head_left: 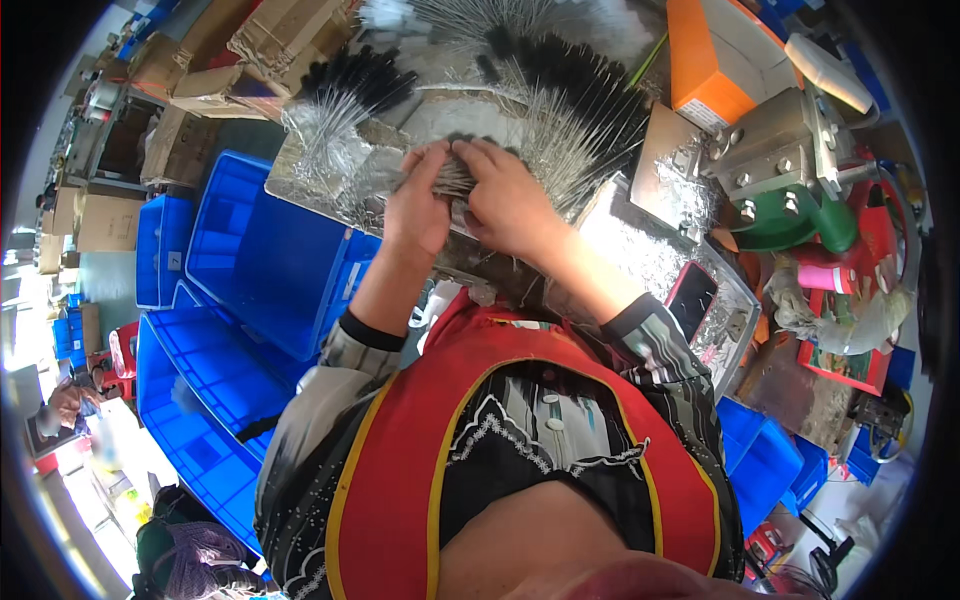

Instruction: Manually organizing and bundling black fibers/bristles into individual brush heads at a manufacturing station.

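My left hand point(420, 200) and my right hand point(505, 195) are side by side at the near edge of the workbench, fingers closed round a bundle of thin wire brushes point(456, 180). Grey wire stems show between the two hands; most of the bundle is covered by my fingers. To the left lies a fanned pile of wire brushes point(345, 105) with black bristle ends pointing away. A larger pile of the same brushes point(570, 110) spreads beyond my right hand, its bare stems toward me. More loose wires point(490, 15) lie at the far edge.
Blue plastic crates point(270, 260) stand left of the bench, cardboard boxes point(200, 90) behind them. At the right are an orange box point(715, 60), a metal machine with green parts point(790, 170), a phone point(692, 298) and a tray with metal scraps point(735, 315).
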### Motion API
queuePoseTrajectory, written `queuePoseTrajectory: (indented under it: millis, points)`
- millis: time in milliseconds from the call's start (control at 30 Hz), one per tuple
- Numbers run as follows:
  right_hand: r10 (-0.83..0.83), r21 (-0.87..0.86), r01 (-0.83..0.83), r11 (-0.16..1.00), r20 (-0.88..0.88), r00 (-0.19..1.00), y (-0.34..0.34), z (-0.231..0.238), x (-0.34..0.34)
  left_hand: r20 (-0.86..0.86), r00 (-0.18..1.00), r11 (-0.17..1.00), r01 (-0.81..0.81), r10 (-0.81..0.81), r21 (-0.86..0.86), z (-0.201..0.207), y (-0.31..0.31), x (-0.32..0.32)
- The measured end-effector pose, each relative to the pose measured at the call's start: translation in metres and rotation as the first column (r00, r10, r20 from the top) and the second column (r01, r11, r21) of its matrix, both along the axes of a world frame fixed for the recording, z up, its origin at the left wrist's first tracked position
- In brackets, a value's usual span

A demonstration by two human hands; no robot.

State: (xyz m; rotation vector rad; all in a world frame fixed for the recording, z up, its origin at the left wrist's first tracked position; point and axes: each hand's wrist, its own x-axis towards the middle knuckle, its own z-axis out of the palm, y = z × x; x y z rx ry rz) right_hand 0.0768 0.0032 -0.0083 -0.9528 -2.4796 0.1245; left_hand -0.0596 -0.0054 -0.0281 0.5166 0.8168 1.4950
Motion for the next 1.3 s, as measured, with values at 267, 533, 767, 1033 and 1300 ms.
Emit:
queuePoseTrajectory:
  millis: [267,533,767,1033,1300]
  points:
    - [-0.043,-0.075,0.002,0.997,-0.545,0.837,0.007,0.093,0.030,-0.642,0.732,0.910,0.395,-0.228,0.128,0.087,0.023,-0.019]
    - [0.147,0.363,-0.020,0.932,-0.326,0.934,0.048,0.119,0.009,-0.985,-0.015,0.783,0.608,0.173,0.128,0.064,0.065,0.002]
    - [0.026,0.203,0.136,0.970,-0.640,0.768,0.015,0.108,0.048,-0.930,0.274,0.889,0.448,-0.244,-0.101,0.023,0.087,-0.012]
    - [0.034,-0.094,-0.038,0.995,-0.046,0.998,-0.044,-0.006,0.038,-0.344,0.897,0.938,0.330,-0.277,0.104,0.049,0.093,-0.020]
    - [-0.049,-0.027,0.052,0.998,0.090,0.995,-0.011,0.015,0.042,-0.013,0.974,0.934,0.220,-0.225,0.282,0.076,0.088,-0.062]
